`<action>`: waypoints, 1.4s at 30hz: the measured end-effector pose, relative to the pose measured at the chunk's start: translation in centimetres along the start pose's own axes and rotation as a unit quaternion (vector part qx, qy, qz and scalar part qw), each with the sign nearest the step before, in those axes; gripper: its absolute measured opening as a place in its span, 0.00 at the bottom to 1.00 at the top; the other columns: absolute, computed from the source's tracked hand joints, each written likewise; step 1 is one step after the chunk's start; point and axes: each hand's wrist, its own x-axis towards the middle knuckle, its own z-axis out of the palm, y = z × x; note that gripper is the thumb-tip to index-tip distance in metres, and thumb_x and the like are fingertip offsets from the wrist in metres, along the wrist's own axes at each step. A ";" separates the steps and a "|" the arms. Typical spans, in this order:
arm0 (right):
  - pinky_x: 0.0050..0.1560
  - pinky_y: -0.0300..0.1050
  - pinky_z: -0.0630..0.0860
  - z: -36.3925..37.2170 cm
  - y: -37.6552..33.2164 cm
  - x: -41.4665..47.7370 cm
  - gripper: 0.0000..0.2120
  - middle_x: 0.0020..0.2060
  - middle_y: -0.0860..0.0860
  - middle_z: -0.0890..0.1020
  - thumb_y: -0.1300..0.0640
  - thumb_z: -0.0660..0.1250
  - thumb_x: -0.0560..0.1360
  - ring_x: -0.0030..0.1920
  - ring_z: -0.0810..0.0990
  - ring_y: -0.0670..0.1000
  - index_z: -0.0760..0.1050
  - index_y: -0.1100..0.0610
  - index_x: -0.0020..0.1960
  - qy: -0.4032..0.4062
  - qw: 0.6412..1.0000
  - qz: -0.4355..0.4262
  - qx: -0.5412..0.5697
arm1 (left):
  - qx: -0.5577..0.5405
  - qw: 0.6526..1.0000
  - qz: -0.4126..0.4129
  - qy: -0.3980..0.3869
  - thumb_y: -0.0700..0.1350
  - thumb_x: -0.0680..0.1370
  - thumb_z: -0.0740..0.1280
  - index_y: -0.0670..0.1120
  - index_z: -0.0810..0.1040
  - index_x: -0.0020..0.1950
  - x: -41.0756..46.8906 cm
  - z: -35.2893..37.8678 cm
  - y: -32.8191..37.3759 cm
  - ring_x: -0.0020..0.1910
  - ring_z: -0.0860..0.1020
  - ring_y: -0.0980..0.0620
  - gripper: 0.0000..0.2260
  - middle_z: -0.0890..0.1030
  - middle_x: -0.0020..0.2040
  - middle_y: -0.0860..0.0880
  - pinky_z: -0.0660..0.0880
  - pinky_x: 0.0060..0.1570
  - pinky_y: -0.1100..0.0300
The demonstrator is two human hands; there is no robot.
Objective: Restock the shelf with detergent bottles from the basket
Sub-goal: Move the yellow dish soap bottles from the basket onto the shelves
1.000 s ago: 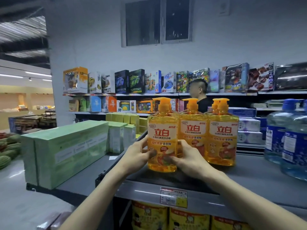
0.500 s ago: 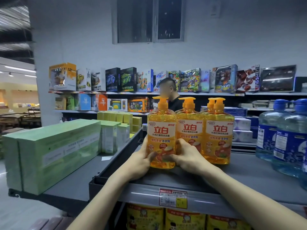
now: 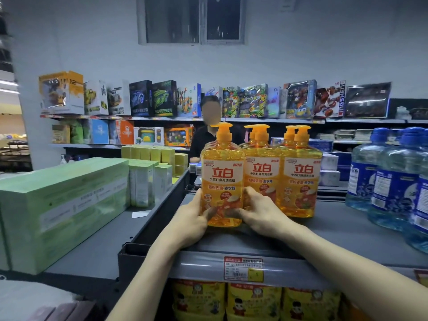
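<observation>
Green cartons (image 3: 62,205): stacked on the neighbouring shelf at far left, well apart from the work.
Left hand (image 3: 193,220): wrapped around the lower left side of the front detergent bottle (image 3: 222,179), thumb across the label, fingers closed on it.
Front detergent bottle: upright on the grey shelf (image 3: 335,225), near its front edge, at the left end of the orange row.
Right hand (image 3: 259,210): closed on the same bottle's lower right side, its fingers between this bottle and the neighbouring bottles (image 3: 281,172).
Neighbouring bottles: upright, touching or just beside one another, pumps level.
Blue jugs (image 3: 391,179): at right, apart from the row.
Handling, judged: full, so fairly heavy; stiff plastic, glossy and likely slippery. The low two-handed grip on the body suits it; the pump neck looks the weaker hold.
Basket: not in view.
</observation>
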 end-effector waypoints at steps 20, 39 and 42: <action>0.72 0.56 0.74 -1.1 0.0 -1.7 0.34 0.71 0.50 0.79 0.30 0.63 0.79 0.69 0.78 0.55 0.64 0.48 0.78 -0.067 0.989 0.010 -0.133 | 0.222 0.972 -0.073 0.022 0.64 0.77 0.59 0.59 0.76 0.62 -2.2 -0.2 2.3 0.56 0.82 0.45 0.18 0.83 0.57 0.49 0.81 0.57 0.44; 0.67 0.54 0.74 -18.2 7.0 -25.0 0.26 0.72 0.47 0.77 0.38 0.57 0.84 0.70 0.76 0.53 0.68 0.47 0.78 0.055 0.939 -0.004 -0.340 | 0.339 0.937 0.067 0.051 0.57 0.84 0.60 0.52 0.73 0.75 -13.8 18.5 23.2 0.67 0.77 0.47 0.21 0.81 0.67 0.51 0.77 0.59 0.49; 0.64 0.53 0.75 -21.2 10.4 -29.8 0.23 0.67 0.47 0.80 0.38 0.56 0.83 0.66 0.78 0.53 0.71 0.47 0.74 0.068 0.926 0.033 -0.370 | 0.326 0.940 0.092 0.045 0.58 0.83 0.60 0.52 0.76 0.67 -14.9 24.3 26.2 0.63 0.79 0.45 0.17 0.82 0.61 0.50 0.77 0.54 0.49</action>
